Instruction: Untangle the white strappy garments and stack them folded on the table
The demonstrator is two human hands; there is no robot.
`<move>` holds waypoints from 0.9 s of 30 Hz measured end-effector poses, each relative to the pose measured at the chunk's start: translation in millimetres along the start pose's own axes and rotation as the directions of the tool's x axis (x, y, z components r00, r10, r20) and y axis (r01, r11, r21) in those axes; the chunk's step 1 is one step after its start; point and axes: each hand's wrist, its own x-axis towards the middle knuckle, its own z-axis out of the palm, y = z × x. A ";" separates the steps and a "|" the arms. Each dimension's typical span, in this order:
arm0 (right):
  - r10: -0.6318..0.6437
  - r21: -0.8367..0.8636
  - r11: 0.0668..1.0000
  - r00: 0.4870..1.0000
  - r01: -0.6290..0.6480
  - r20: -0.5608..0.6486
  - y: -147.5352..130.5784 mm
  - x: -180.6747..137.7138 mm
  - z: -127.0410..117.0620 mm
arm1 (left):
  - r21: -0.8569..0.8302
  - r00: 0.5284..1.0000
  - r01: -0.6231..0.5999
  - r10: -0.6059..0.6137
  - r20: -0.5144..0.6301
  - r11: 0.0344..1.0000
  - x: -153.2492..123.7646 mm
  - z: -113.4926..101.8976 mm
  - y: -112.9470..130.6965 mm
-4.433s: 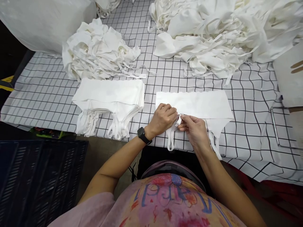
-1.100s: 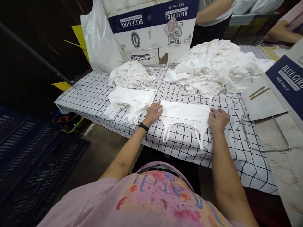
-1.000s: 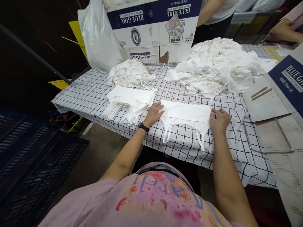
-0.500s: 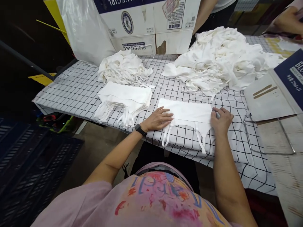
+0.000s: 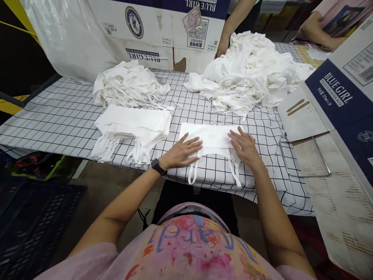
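A white strappy camisole top (image 5: 214,137) lies spread on the checked tablecloth in front of me, its two straps hanging toward my body. My left hand (image 5: 183,151) rests flat on its left end, fingers spread. Over the right end lies my right hand (image 5: 243,146), fingers apart, touching the cloth and covering part of that edge. To the left sits a neat stack of similar white tops (image 5: 136,122), with their straps bunched at the near side.
Behind the stack is a loose white heap (image 5: 128,83); a larger heap (image 5: 241,74) lies back right. Cartons stand at the back (image 5: 163,35) and right (image 5: 335,93), with a wire frame (image 5: 305,175) by the right one. A co-worker's arm (image 5: 233,25) reaches down behind the larger heap.
My right hand has moved left from beyond the top's right edge onto the fabric, and its fingers have opened out. The view has shifted right. My left hand stays on the top.
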 end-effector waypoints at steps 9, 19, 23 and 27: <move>0.057 -0.187 0.982 0.951 0.001 0.304 -24.9 -35.8 19.7 | 0.036 1.000 0.003 -0.003 0.007 0.999 0.0 1.3 -2.1; 0.038 -0.202 0.979 0.957 0.022 0.289 -18.6 -42.4 18.3 | 0.023 0.999 0.009 -0.008 -0.043 1.000 0.2 0.9 0.2; 0.042 -0.219 0.976 0.958 0.022 0.285 -17.3 -45.6 23.2 | 0.014 0.999 0.042 -0.042 -0.032 0.999 1.4 1.4 -0.1; 0.061 -0.216 0.976 0.961 -0.001 0.270 -12.0 -47.0 25.3 | 0.017 0.998 0.052 -0.051 -0.043 0.999 0.8 4.3 -0.8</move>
